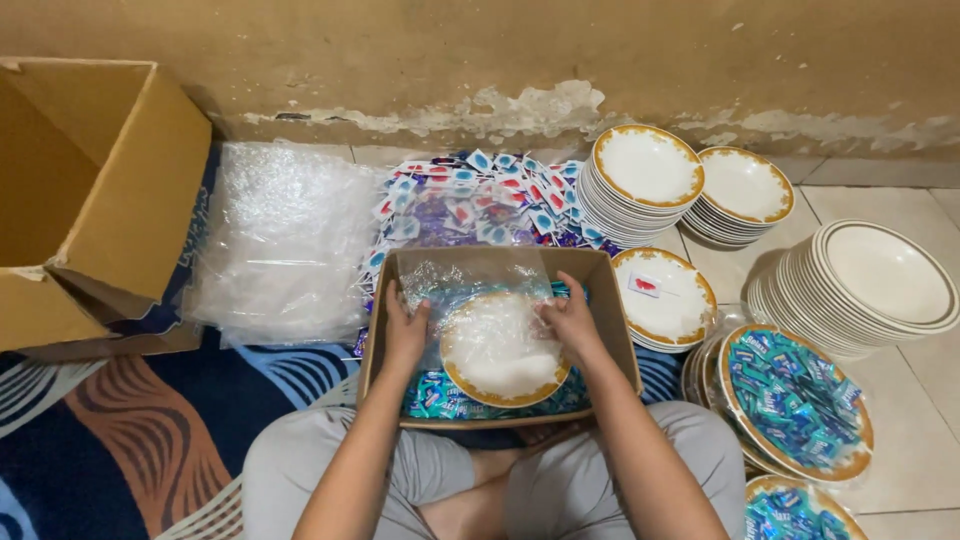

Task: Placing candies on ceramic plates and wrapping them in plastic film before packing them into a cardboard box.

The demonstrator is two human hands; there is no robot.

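- Plate (497, 350), white with a gold rim, lies flat in the small open cardboard box (610, 300) on the person's lap; a clear plastic bag (470, 275) is drawn over it, and small blue sachets (440, 397) show beneath and beside it.
- Left hand (405, 335): fingers curled down, pressing the film at the plate's left edge. Right hand (570, 320): fingers bent, pinching the film at the upper right edge. Both grip wrap, not the bare plate.
- Judgement on handling: keep the plate level and support both edges evenly; pull the film taut before tucking it under, or the slack will bunch; the thin plastic looks likely to tear against the rim if tugged hard; avoid scattering sachets.
- Count, plates: six groups on the floor (900, 400). Two gold-rimmed stacks by the wall (640, 180) (745, 190); one low stack with a small red-and-white packet on top (665, 300); one stack of plain white bowls (870, 285); two stacks topped with blue sachets (795, 400) (795, 510), the second partly cut off. Plates per stack too many to count.
- Count, boxes: two; the larger box (90, 190) lies open at left.
- One heap of clear plastic bags (280, 240); one pile of red and blue sachets (480, 195) against the wall.
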